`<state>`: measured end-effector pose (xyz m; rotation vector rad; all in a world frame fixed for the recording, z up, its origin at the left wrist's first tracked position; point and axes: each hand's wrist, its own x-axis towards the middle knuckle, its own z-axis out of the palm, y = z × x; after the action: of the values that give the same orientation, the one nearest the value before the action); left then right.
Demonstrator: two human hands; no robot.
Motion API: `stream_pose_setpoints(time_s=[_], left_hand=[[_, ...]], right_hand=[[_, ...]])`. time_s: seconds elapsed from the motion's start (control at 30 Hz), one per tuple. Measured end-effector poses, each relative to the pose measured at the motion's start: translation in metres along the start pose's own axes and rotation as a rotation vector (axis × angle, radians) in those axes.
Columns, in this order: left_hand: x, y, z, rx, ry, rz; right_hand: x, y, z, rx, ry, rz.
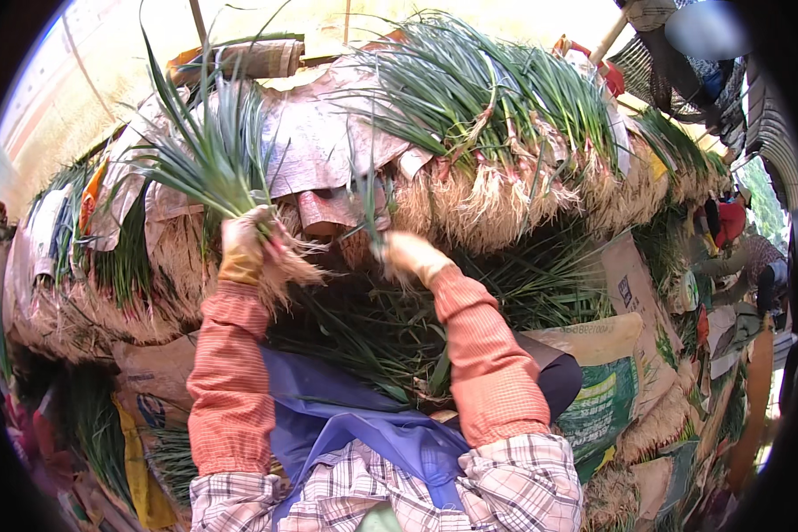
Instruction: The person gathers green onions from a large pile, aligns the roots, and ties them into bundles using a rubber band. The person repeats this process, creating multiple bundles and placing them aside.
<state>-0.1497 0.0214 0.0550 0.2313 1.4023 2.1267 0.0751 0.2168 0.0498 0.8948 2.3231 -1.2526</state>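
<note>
My left hand (242, 244), in a yellowish glove, is closed round the lower stems of a bunch of green onions (215, 164). Their leaves fan upward, and the pale roots hang beside my wrist. To its right, my gloved right hand (414, 255) is closed on a thin green onion (369, 199) that points upward; motion blurs the fingertips. Just beyond both hands, a large pile of green onions (470, 93) lies on a raised heap, with a mass of straw-coloured roots (488, 199) facing me.
A pale sack sheet (315, 133) covers part of the heap. Loose green leaves (372, 337) lie below my hands. A green printed sack (603, 408) rests at my right, and more rooted onions (129, 257) stand at the left. People (758, 262) are at the far right.
</note>
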Motion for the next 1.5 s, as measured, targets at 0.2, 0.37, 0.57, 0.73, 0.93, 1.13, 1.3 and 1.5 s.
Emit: stream_pose_setpoints(time_s=[0.2,0.37,0.57,0.73,0.93,1.13,1.3,1.5], left_hand=[[0.01,0.104,-0.034,-0.186,-0.091,0.049],[-0.008,0.141,-0.01,-0.352,-0.43,0.227],[-0.019,0.087,0.06,-0.297,-0.496,0.194],[-0.017,0.014,0.085,-0.379,-0.465,-0.071],[-0.036,-0.038,0.068,-0.48,-0.481,-0.218],[-0.065,-0.057,0.046,-0.4,-0.378,-0.265],[-0.09,-0.082,0.043,-0.079,-0.33,-0.273],[-0.105,-0.102,0.027,-0.003,-0.24,-0.302]], right_hand=[[-0.044,0.033,-0.103,-0.175,0.589,-0.404],[-0.044,-0.003,-0.225,-0.334,1.253,0.143],[0.017,-0.004,-0.207,-0.443,0.994,0.146],[0.02,-0.027,-0.093,-0.302,0.549,-0.064],[0.058,0.031,-0.004,0.928,0.228,-0.535],[0.01,0.034,0.052,1.198,0.347,-0.419],[-0.014,0.037,0.084,0.879,0.164,-0.233],[-0.041,0.029,0.076,0.596,-0.097,-0.307]])
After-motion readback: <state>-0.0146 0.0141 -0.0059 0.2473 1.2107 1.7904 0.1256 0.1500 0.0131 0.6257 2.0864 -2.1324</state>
